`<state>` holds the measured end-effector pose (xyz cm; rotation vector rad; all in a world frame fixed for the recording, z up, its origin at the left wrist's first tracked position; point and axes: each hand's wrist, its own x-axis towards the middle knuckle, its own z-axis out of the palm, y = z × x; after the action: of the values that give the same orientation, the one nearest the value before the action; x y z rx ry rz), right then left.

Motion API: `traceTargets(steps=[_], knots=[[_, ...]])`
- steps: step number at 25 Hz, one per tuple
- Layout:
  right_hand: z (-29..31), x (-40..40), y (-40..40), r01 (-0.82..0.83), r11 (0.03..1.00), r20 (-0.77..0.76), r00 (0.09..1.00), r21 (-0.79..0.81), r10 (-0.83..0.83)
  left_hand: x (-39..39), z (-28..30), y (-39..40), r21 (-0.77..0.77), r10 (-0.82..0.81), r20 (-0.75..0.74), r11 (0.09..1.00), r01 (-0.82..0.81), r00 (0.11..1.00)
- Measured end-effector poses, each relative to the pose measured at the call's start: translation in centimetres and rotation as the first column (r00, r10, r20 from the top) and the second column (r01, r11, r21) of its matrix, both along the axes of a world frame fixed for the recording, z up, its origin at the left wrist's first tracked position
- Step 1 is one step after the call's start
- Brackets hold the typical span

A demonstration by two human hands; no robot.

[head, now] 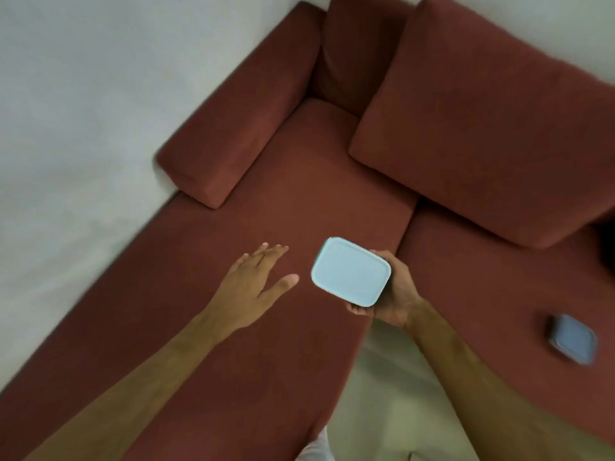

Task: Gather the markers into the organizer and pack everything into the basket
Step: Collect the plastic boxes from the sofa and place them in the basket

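My right hand [392, 294] grips a pale blue, rounded-rectangular box [350, 271], probably the organizer, held over the front of the red sofa seat with its flat face toward me. My left hand [256, 284] hovers just left of the box with fingers spread and nothing in it. A second, smaller blue-grey box [573, 338] lies blurred on the right seat cushion. No markers and no basket are in view.
A red sofa [299, 201] fills the view, with a left armrest [243, 108] and a large back cushion [482, 118]. White wall [83, 128] is to the left. Pale floor [382, 394] shows between the seat sections below my right arm.
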<state>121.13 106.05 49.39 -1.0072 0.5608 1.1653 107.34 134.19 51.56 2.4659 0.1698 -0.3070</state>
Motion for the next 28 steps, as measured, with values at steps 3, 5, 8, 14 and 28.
traceTargets(steps=[3,5,8,14,28], knots=[[1.1,-6.5,-7.5,-0.049,0.989,-0.012,0.999,-0.14,0.048,-1.3,3.0,-9.2,-0.218,-0.116,-0.038,0.97,0.105,0.993],[1.8,-11.1,-14.3,-0.065,0.974,0.009,0.998,-0.217,0.069,-2.6,4.7,-16.2,-0.376,-0.21,-0.088,0.912,0.162,0.974],[3.5,-19.1,-25.9,0.057,0.964,0.099,0.995,-0.26,-0.032,-6.2,6.1,-28.0,-0.402,-0.381,-0.097,0.86,0.314,0.919],[6.6,-36.8,-48.3,0.324,0.884,0.238,0.938,-0.338,-0.253,-16.7,5.5,-50.7,-0.481,-0.517,-0.209,0.793,0.373,0.83],[-5.9,-74.5,-80.3,0.584,0.224,0.385,0.731,-0.781,-0.563,-36.1,-6.2,-79.3,-0.362,-0.72,-0.556,0.659,0.66,0.415]])
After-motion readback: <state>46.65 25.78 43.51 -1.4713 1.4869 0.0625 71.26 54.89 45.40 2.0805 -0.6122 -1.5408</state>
